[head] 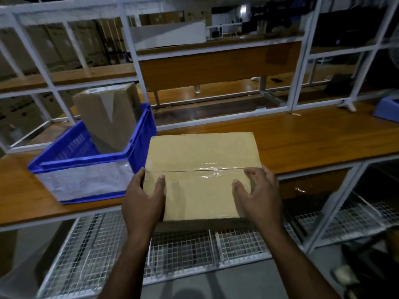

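A sealed cardboard box (201,160) with clear tape along its top seam sits at the front edge of the wooden shelf (313,137), overhanging it toward me. My left hand (143,201) grips its near left corner, thumb on top and fingers down the side. My right hand (258,195) holds the near right corner, thumb on the lid and fingers curled over the right edge.
A blue plastic crate (86,162) stands on the shelf just left of the box, with a taller taped carton (108,113) upright inside it. White metal racking (133,50) frames the shelf. Wire mesh trays (183,249) lie below. A blue object (387,110) sits far right.
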Tool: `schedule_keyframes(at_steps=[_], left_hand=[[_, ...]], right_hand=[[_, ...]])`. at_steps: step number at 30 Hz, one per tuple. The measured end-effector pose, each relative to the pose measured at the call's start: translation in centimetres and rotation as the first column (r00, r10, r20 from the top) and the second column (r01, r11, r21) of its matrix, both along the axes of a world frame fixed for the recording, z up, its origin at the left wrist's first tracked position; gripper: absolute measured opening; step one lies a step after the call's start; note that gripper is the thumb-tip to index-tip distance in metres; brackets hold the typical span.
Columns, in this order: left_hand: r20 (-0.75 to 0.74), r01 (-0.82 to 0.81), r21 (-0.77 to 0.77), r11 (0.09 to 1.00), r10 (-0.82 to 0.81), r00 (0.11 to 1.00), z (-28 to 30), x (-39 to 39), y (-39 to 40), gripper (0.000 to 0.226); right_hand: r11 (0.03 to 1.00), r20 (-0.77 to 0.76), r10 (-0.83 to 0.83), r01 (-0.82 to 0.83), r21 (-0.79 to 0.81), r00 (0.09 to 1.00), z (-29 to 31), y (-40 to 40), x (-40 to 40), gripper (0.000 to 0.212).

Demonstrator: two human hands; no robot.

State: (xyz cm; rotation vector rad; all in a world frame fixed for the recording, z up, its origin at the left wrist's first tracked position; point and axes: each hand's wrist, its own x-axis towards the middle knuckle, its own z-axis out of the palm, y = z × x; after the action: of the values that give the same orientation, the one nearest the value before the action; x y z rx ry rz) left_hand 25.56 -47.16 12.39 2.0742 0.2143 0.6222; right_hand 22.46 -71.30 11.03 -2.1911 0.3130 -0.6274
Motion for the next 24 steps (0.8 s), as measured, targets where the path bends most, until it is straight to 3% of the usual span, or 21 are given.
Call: schedule_keyframes(at_steps=[7, 17, 24], left_hand=[[0.013, 0.022, -0.012, 1.000, -0.022, 1.000, 1.2, 8.7, -0.7, 0.059], [-0.111, 0.117, 0.054, 0.992, -0.111, 0.988, -1.1, 18.3, 0.0, 0.069], [-0.286, 0.222, 0.120, 0.968, -0.181, 0.941, -2.2, 21.7, -0.4, 0.096]], right_hand=[[0.994, -0.041, 0.002, -0.007, -0.113, 0.999, 2.2, -1.5, 8.9, 0.042], [0.984, -0.143, -0.016, -0.010, -0.180, 0.990, 0.7, -1.3, 19.5, 0.039], [0.933, -0.129, 0.022, -0.067, -0.354, 0.991, 1.6, -1.2, 24.5, 0.019]])
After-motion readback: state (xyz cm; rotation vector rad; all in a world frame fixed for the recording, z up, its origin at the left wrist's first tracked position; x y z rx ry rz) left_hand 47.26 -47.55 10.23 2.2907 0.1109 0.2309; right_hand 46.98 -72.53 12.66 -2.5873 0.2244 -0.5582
